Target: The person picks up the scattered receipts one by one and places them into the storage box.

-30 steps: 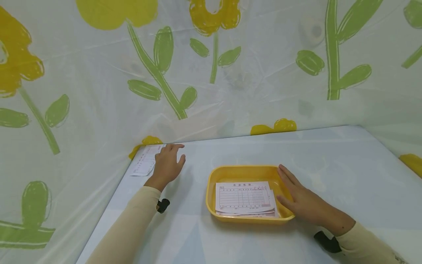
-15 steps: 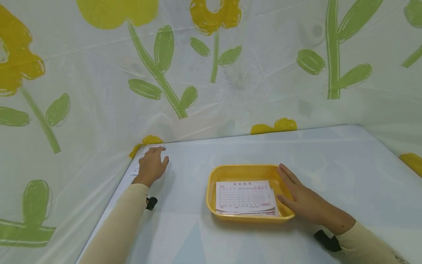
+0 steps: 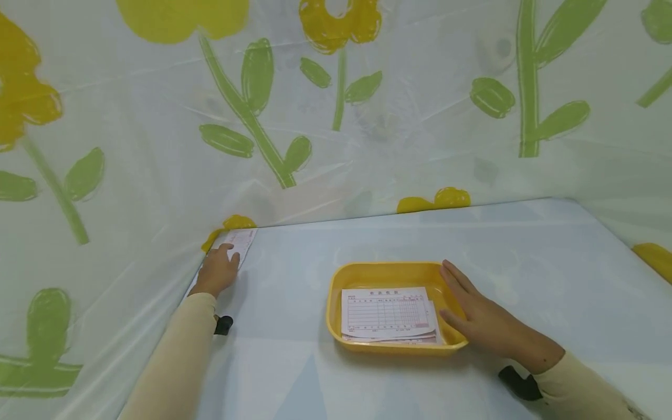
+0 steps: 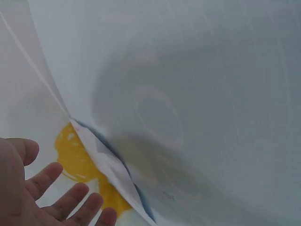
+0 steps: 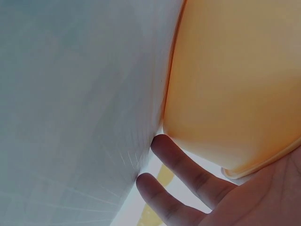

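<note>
In the head view my left hand (image 3: 216, 273) is over a printed slip of paper (image 3: 244, 238) at the table's far left corner, covering part of it. The left wrist view shows that hand's fingers (image 4: 73, 200) spread apart, nothing between them. At the right end of a yellow plastic tray (image 3: 388, 349) is my right hand (image 3: 485, 324), fingers straight along the rim and thumb reaching over the edge. Its lower fingertips (image 5: 162, 143) come down near the tabletop beside the tray wall (image 5: 235, 84). Inside the tray lies a small stack of printed receipt forms (image 3: 385, 312).
A pale blue-white cover lies over the table (image 3: 525, 262). Behind and to the left hangs a white curtain (image 3: 420, 116) with yellow flowers and green leaves, meeting the table at its edges. Black wrist devices (image 3: 521, 383) sit under both forearms.
My left hand has moved left and slightly toward me across the slip, uncovering its right part. The right hand and the tray have stayed in place.
</note>
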Demonstrator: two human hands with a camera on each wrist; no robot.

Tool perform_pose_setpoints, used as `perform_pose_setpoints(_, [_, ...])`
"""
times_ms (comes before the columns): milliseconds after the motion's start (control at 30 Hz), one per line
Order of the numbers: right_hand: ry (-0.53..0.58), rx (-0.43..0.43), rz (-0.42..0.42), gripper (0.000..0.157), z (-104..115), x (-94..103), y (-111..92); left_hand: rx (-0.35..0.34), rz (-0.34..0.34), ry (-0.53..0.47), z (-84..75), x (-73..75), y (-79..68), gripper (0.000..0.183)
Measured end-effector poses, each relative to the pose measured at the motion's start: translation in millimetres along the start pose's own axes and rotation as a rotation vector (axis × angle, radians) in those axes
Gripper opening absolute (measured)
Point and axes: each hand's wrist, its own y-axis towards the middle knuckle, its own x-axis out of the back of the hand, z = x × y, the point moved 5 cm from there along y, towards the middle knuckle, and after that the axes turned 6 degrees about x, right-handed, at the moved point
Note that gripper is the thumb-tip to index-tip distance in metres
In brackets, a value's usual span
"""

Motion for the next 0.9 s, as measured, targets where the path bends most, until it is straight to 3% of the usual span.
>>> perform_pose_setpoints(333, [0.011,-0.001,-0.001,0.08,2,0.6,0,0.101,0.091,-0.013,16.6,-3.0,8.8,0.06])
perform_pose_setpoints(667, [0.016,-0.009,0.01,0.081,4,-0.4,1,0.255,0.087,-0.046,34.7,0.1,8.3,0.067])
perform_pose_setpoints(900, [0.003,-0.007,0.002,0.08,3,0.5,1,0.253,0.054,0.014,34.8,0.1,5.3,0.073])
